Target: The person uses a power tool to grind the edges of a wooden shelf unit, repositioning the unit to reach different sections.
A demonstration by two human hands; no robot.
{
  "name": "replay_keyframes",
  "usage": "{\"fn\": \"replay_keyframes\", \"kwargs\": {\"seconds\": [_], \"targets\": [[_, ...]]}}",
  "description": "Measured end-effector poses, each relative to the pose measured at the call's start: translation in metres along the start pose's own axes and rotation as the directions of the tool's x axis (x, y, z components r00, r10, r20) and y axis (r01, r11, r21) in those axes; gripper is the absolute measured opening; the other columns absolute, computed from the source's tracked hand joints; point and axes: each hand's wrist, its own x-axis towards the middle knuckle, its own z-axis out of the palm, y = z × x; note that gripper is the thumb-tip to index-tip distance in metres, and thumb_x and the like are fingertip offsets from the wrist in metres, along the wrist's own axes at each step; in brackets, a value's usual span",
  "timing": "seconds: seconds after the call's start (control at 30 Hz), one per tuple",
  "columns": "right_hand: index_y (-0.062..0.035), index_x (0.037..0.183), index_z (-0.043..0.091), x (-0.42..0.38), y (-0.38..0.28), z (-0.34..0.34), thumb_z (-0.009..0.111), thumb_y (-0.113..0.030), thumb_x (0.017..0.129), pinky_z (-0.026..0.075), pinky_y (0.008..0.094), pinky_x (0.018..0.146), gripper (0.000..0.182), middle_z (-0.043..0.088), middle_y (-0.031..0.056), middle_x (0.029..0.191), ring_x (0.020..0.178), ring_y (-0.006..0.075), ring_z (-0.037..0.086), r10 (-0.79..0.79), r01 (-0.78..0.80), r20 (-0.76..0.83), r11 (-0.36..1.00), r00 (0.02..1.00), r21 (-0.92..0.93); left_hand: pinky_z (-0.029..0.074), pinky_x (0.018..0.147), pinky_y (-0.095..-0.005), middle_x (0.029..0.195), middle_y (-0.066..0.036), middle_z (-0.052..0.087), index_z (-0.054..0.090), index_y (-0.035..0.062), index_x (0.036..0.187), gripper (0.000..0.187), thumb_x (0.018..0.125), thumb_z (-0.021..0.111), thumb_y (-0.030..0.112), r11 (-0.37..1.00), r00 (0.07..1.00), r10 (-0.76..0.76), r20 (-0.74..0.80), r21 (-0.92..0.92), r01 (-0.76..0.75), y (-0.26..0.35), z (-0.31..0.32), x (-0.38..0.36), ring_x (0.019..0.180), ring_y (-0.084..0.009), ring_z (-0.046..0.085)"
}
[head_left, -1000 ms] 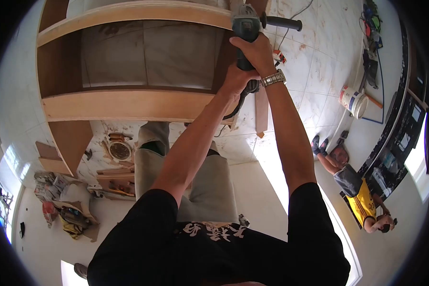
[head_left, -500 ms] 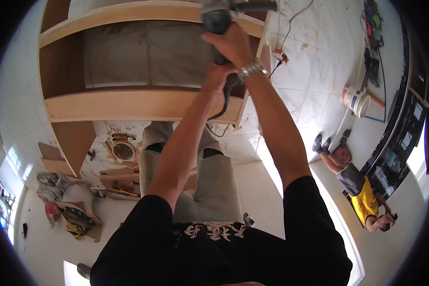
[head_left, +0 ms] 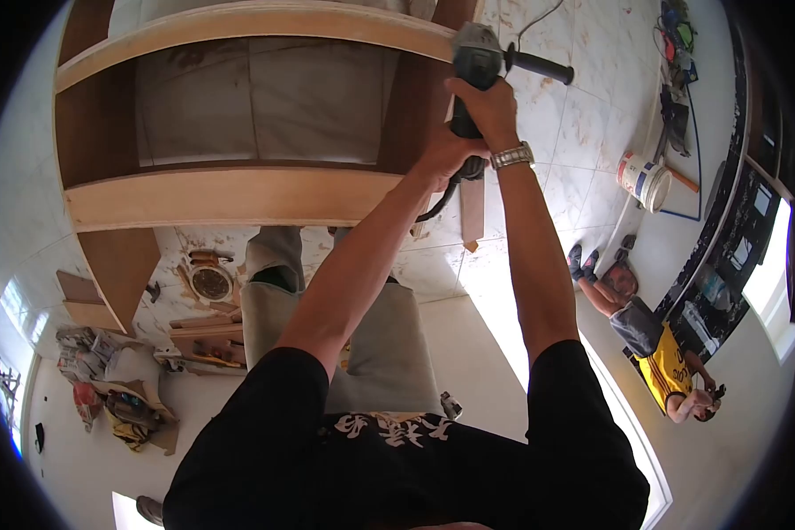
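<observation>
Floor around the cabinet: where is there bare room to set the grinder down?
Bare tile lies between the wooden cabinet and the white bucket. Left of the legs it is crowded: wood offcuts, a round tool, bags. Both hands grip the angle grinder.

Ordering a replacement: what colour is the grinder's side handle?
Black, clearest in the head view: the side handle sticks out from the grey-green angle grinder.
</observation>
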Motion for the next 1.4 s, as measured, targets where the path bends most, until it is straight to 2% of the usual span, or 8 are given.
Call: {"fn": "replay_keyframes", "kwargs": {"seconds": [0.07,0.3,0.43,0.57,0.7,0.93,1.33,1.4], "targets": [[0.0036,0.098,0.075,-0.007,-0.014,-0.021,0.087,-0.051,0.069,0.059,0.0407,0.073,0.063,0.076,0.02,0.087,0.081,0.03,0.076,0.083,-0.083,0.049,0.997,0.995,-0.006,0.054,0.067,-0.0323,0.089,-0.005,0.071,0.071,0.003,0.103,0.033,0.071,0.079,0.002,0.998,0.999,-0.033,-0.015,0.055,0.034,-0.005,0.006,0.005,0.075,-0.0156,0.068],[0.0039,0.102,0.073,0.001,-0.006,0.021,0.087,-0.051,0.068,0.059,0.0438,0.08,0.066,0.076,0.0213,0.091,0.088,0.0342,0.076,-0.141,0.14,0.031,0.99,0.989,0.029,0.057,0.07,-0.0321,0.092,-0.006,0.072,0.068,0.0026,0.108,0.035,0.075,0.08,0.002,0.99,0.985,0.119,-0.122,-0.063,-0.127,-0.01,-0.003,-0.005,0.079,-0.0159,0.07],[0.0059,0.105,0.072,0.002,0.001,0.006,0.086,-0.053,0.069,0.059,0.0444,0.081,0.071,0.076,0.0228,0.093,0.09,0.0346,0.076,-0.026,0.027,0.016,0.992,1.0,-0.127,0.056,0.067,-0.0325,0.09,-0.007,0.072,0.069,0.0028,0.104,0.032,0.074,0.078,0.001,0.999,0.998,0.043,-0.044,-0.009,-0.043,-0.015,-0.009,0.004,0.076,-0.0153,0.069],[0.0078,0.102,0.071,-0.001,0.006,-0.021,0.088,-0.048,0.066,0.059,0.0437,0.079,0.069,0.076,0.023,0.094,0.088,0.0343,0.076,0.073,-0.074,0.08,0.997,0.994,0.008,0.054,0.066,-0.0328,0.091,-0.006,0.072,0.069,0.0029,0.105,0.033,0.073,0.077,0.002,1.0,1.0,0.013,-0.024,0.018,-0.012,-0.023,0.014,0.007,0.076,-0.0153,0.068],[0.0008,0.101,0.075,0.006,0.018,-0.014,0.085,-0.044,0.076,0.057,0.0366,0.072,0.052,0.076,0.0125,0.086,0.075,0.0226,0.072,-0.131,0.133,0.087,0.991,0.987,-0.016,0.055,0.07,-0.0325,0.092,-0.006,0.072,0.069,0.003,0.105,0.034,0.072,0.078,0.002,0.996,0.996,0.077,-0.05,-0.044,-0.08,-0.028,0.025,0.009,0.076,-0.0153,0.068],[0.0037,0.1,0.074,0.015,0.022,-0.04,0.085,-0.04,0.078,0.054,0.0305,0.068,0.05,0.074,0.0067,0.085,0.073,0.0144,0.067,-0.028,0.017,0.149,0.997,0.988,0.077,0.054,0.067,-0.0314,0.084,-0.007,0.072,0.07,0.0027,0.097,0.031,0.068,0.082,0.003,0.995,0.995,0.096,-0.026,0.029,-0.096,-0.033,0.035,0.034,0.073,-0.0153,0.067],[0.006,0.102,0.072,0.022,0.025,-0.028,0.087,-0.042,0.076,0.054,0.0307,0.069,0.056,0.074,0.0091,0.087,0.073,0.0165,0.067,-0.174,0.166,0.139,0.984,0.975,0.063,0.055,0.069,-0.0321,0.084,-0.007,0.072,0.07,0.0017,0.099,0.033,0.069,0.083,0.003,0.989,0.984,0.148,-0.102,0.008,-0.148,-0.039,0.033,0.038,0.073,-0.0154,0.068],[0.0065,0.101,0.072,0.025,0.028,-0.028,0.086,-0.042,0.073,0.056,0.035,0.072,0.058,0.075,0.0145,0.089,0.077,0.0224,0.072,-0.094,0.087,0.111,0.994,0.989,0.063,0.055,0.069,-0.0327,0.085,-0.007,0.072,0.07,0.0013,0.099,0.033,0.069,0.084,0.003,0.991,0.988,0.133,-0.08,0.016,-0.132,-0.043,0.03,0.04,0.074,-0.0154,0.068]]}}
